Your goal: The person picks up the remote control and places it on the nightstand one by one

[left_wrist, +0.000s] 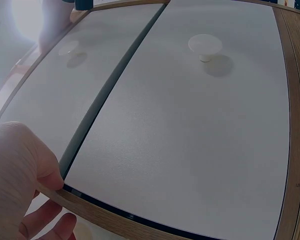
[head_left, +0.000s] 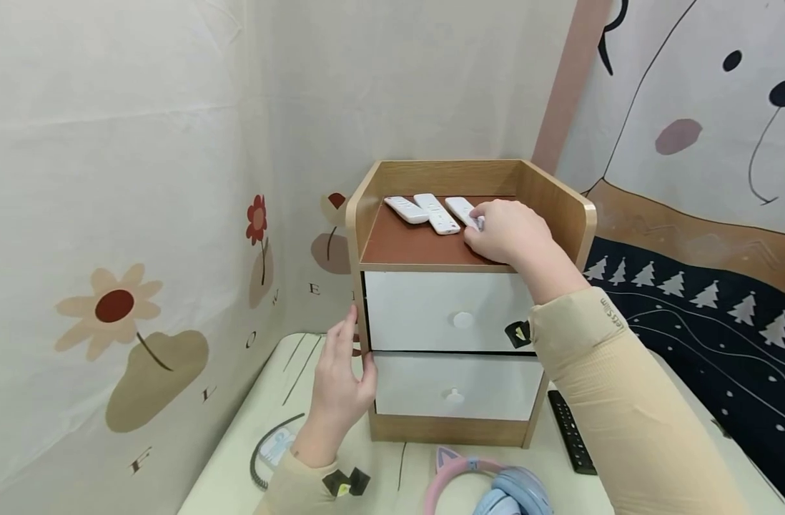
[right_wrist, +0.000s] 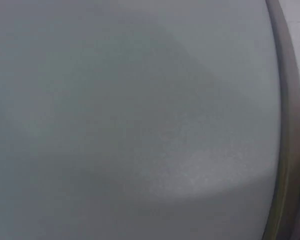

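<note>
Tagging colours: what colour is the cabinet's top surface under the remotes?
Reddish brown; the top surface shows best in the head view.

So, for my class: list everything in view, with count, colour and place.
Cabinet: one, light brown, on the cream surface
Drawer fronts: two, white, cabinet front
Knobs: two, white, one per drawer front
White remotes: three visible, white, on the cabinet's top
Black remote: one, black, right of cabinet
Headphones: one pair, pink and blue, before the cabinet
Curved strip: one, dark, left of cabinet
Flat item: one, pale blue, beside the strip
Flower backdrop: one, cream, left and behind
Face backdrop: one, multicoloured, right
Sleeves: two, beige, both arms
Left hand: one, bare, at the cabinet's left edge
Right hand: one, bare, pinching the rightmost white remote
</note>
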`<action>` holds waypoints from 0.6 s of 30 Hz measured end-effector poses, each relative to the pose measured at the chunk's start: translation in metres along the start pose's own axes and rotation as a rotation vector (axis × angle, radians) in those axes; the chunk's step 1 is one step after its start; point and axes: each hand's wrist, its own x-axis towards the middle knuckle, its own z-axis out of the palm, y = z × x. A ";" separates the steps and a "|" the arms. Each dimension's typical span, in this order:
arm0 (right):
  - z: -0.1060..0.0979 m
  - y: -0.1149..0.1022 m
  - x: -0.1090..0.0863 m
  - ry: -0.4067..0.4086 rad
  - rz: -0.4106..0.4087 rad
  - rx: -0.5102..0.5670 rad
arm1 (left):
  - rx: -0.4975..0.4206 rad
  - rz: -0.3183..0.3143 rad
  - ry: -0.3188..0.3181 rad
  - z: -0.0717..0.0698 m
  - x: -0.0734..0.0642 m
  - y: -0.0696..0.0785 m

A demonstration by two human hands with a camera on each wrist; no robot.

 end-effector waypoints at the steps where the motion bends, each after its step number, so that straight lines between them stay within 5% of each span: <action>1: 0.000 0.000 0.002 -0.009 -0.002 -0.008 | -0.002 0.002 0.003 0.001 0.000 0.000; 18: 0.003 -0.007 0.019 -0.141 0.007 -0.067 | 0.006 0.001 0.016 -0.001 0.001 0.001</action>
